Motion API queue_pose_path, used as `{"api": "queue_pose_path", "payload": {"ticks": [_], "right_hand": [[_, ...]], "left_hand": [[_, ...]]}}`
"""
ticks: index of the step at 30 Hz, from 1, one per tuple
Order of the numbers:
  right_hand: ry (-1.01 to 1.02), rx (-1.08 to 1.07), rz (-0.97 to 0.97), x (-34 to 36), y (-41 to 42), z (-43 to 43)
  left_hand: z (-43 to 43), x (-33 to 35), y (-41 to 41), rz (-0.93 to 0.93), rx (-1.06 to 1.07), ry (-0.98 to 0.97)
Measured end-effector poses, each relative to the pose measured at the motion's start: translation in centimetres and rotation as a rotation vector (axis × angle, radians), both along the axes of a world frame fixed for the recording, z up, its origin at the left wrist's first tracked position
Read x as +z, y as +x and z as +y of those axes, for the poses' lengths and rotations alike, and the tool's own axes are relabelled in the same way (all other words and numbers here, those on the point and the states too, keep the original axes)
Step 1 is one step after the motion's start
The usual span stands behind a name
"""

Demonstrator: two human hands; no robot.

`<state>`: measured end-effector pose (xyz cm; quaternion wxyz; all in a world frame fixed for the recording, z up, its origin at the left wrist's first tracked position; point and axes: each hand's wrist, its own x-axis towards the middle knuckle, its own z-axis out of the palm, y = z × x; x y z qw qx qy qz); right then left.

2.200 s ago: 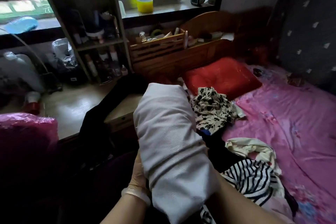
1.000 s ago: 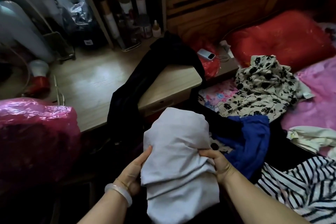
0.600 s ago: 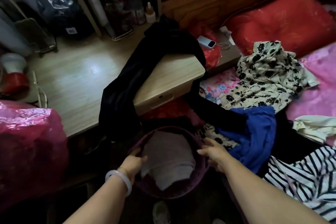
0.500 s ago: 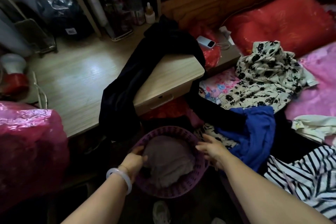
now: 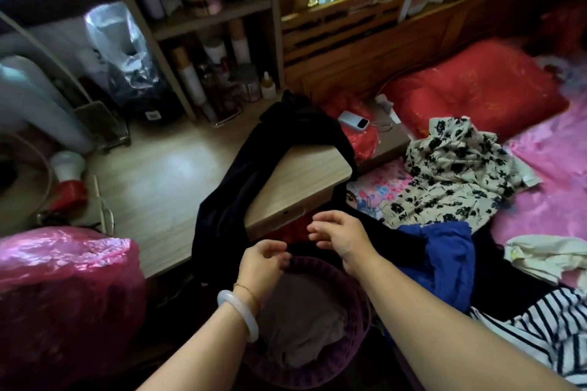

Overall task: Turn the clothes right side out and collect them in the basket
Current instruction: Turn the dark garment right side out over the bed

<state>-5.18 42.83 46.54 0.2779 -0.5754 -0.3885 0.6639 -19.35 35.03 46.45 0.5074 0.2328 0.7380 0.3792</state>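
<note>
A purple perforated basket (image 5: 359,324) stands on the floor below me with a pale grey garment (image 5: 305,320) lying inside it. My left hand (image 5: 262,260), with a white bangle on the wrist, hovers over the basket's far rim, fingers loosely curled and empty. My right hand (image 5: 340,235) is just beyond it, open and empty, near a black garment (image 5: 251,187) draped over the desk corner. On the bed lie a blue garment (image 5: 444,251), a black-and-cream floral garment (image 5: 451,174), a striped garment (image 5: 540,330) and a cream garment (image 5: 546,257).
A wooden desk (image 5: 165,174) runs to my left, with a shelf of bottles (image 5: 219,73) behind it. A pink plastic bag (image 5: 63,295) sits at lower left. A red pillow (image 5: 476,89) and pink sheet (image 5: 556,187) cover the bed. A white power bank (image 5: 353,120) lies on the bedside ledge.
The grey garment went from my hands down into the basket. Both hands let go, lifted out of the basket and now hover above its far rim.
</note>
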Motion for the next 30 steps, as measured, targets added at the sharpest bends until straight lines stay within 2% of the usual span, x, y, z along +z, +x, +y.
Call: {"api": "queue_pose_path", "payload": {"ticks": [1, 4, 5, 7, 10, 14, 17, 19, 22, 25, 28, 30], "right_hand": [[0.027, 0.006, 0.015, 0.8, -0.9, 0.4], [0.085, 0.070, 0.033, 4.0, -4.4, 1.8], [0.088, 0.087, 0.031, 4.5, -5.5, 2.0], [0.047, 0.104, 0.033, 5.1, -7.6, 2.2], [-0.059, 0.089, 0.049, 4.8, -9.4, 1.5], [-0.177, 0.066, 0.083, 4.1, -9.6, 1.0], [-0.198, 0.051, 0.104, 4.2, -8.8, 1.2], [-0.187, 0.006, 0.130, 4.9, -8.0, 2.1], [-0.250, -0.125, 0.219, 6.7, -5.5, 4.0], [-0.282, -0.169, 0.332, 8.9, -1.5, 5.7], [-0.269, -0.192, 0.373, 10.5, 3.0, 7.0], [-0.228, -0.192, 0.416, 12.0, 5.2, 7.4]], "left_hand": [[0.2, 0.7, -0.1, 0.070, 0.016, 0.057], [1.0, 3.7, -2.3, 0.459, 0.064, 0.207], [1.2, 4.4, -3.2, 0.569, 0.081, 0.215], [1.9, 4.9, -5.2, 0.659, 0.077, 0.083], [2.8, 3.4, -8.0, 0.639, 0.040, -0.202], [4.2, 2.0, -8.6, 0.580, -0.038, -0.352], [5.2, 1.0, -7.2, 0.435, -0.069, -0.201], [5.6, 1.3, -5.1, 0.417, -0.154, -0.040], [4.9, 5.5, -0.2, 0.455, -0.422, 0.142], [4.2, 8.0, 2.8, 0.565, -0.651, 0.282], [4.2, 9.4, 4.1, 0.604, -0.913, 0.262], [4.1, 10.3, 5.1, 0.406, -0.930, 0.192]]}}
